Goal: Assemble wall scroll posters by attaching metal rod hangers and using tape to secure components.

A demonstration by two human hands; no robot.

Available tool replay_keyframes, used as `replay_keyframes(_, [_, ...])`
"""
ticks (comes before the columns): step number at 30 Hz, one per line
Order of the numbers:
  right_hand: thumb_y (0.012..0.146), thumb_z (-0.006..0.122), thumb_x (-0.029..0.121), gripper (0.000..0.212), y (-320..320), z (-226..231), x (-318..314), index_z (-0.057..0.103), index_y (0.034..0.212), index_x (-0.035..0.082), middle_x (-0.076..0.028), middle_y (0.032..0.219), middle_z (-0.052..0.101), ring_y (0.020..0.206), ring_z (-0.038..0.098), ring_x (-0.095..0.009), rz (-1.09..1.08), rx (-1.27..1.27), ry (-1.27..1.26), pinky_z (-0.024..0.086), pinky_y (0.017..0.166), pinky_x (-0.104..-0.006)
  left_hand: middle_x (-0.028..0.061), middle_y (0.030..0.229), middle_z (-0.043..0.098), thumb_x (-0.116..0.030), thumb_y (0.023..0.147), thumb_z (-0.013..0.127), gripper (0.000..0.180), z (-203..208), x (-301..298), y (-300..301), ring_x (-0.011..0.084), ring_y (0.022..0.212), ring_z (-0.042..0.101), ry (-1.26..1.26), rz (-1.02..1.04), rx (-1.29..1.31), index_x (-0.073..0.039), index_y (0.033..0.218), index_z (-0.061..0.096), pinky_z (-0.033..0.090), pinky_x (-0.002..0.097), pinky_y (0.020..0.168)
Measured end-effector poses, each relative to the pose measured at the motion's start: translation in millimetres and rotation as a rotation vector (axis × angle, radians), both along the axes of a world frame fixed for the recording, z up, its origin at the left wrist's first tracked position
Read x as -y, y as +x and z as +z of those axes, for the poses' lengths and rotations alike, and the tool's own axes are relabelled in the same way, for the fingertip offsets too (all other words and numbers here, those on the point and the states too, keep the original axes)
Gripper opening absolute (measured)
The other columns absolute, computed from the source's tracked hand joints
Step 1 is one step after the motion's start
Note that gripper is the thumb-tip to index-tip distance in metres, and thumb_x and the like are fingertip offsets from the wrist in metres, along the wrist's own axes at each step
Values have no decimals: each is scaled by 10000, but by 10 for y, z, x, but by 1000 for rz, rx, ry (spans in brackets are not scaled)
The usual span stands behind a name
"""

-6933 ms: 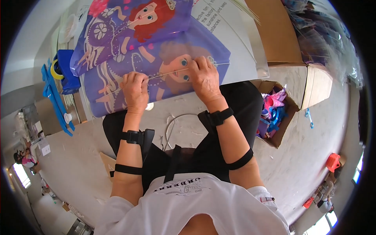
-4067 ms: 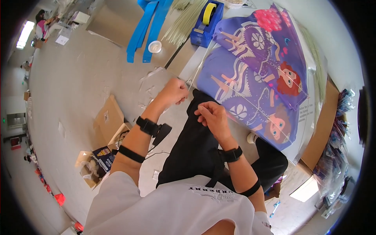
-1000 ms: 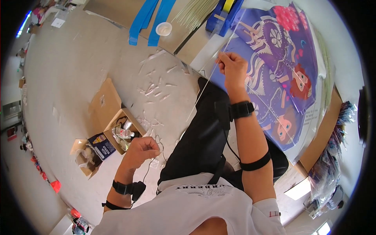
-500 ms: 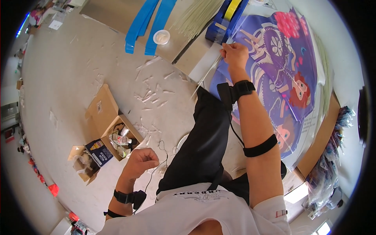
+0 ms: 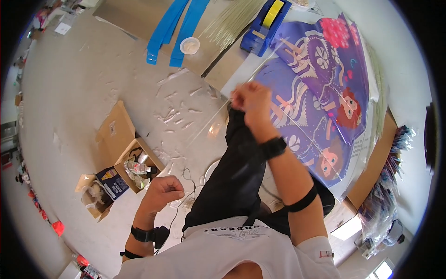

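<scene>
My right hand (image 5: 253, 103), smeared by motion, is closed in a pinch beside the near left edge of a purple printed plastic sheet (image 5: 302, 83) with cartoon figures. A thin pale rod (image 5: 209, 122) runs from its fingertips down to the left, over the floor. My left hand (image 5: 162, 191) hangs low at the left, its fingers curled to the thumb, with nothing showing in them. Past the right hand stands a blue tape dispenser (image 5: 254, 41) with a yellow core. A bundle of thin pale rods (image 5: 227, 23) lies left of the dispenser.
Blue strips (image 5: 186, 32) hang over the table edge by a small white cup (image 5: 189, 45). Paper scraps (image 5: 172, 114) litter the floor. An open cardboard box (image 5: 139, 160) stands left, beside a smaller box (image 5: 111, 183). Plastic-wrapped bundles (image 5: 381, 204) lie right.
My right hand has drawn back from the tape dispenser, toward me and to the left. The thin rod now reaches further left. My left hand has barely moved.
</scene>
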State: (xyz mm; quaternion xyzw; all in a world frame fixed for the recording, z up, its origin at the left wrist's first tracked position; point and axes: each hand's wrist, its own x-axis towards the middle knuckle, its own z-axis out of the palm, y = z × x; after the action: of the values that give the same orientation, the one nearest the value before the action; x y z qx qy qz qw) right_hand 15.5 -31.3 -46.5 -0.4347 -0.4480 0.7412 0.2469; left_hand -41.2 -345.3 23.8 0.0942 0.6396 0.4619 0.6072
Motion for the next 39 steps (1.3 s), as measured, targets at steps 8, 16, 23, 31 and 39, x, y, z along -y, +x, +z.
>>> replay_keyframes(8, [820,588,32,127,102,63,699,547,713,-22,-106,602,596,492,576,-147,6,4,-283,487,421,-267,-15,668,551,-13,749,676,82,221,-27,-81,42,596,473,10,26,-45,-12,754,594,374,192,537])
replay_keyframes(16, [790,591,30,147,-65,-223,-70,573,674,-59,-126,577,603,448,576,-153,-18,144,5,478,391,-276,-19,658,546,-31,757,682,87,236,-77,-33,36,588,460,4,-64,-41,-19,746,597,360,189,523])
replay_keyframes(23, [796,615,67,155,-196,-33,-638,597,714,-63,-122,614,611,500,623,-179,-69,385,260,489,431,-279,-8,666,540,-16,723,685,88,181,-94,-10,56,566,464,-8,-44,-10,-19,736,598,366,202,506])
replay_keyframes(31, [816,632,131,152,-264,182,-875,628,743,-1,-57,690,616,553,569,-126,-329,123,51,390,447,-267,-4,672,551,-16,723,687,91,153,-86,-5,55,567,469,-28,-31,20,-18,734,597,368,200,510])
replay_keyframes(39, [787,669,88,61,-308,236,-942,620,770,58,-18,770,616,710,547,-117,-297,-211,-213,403,659,-281,-8,668,548,-12,723,682,90,142,-71,-7,55,570,469,-21,-32,-4,-22,730,593,366,202,513])
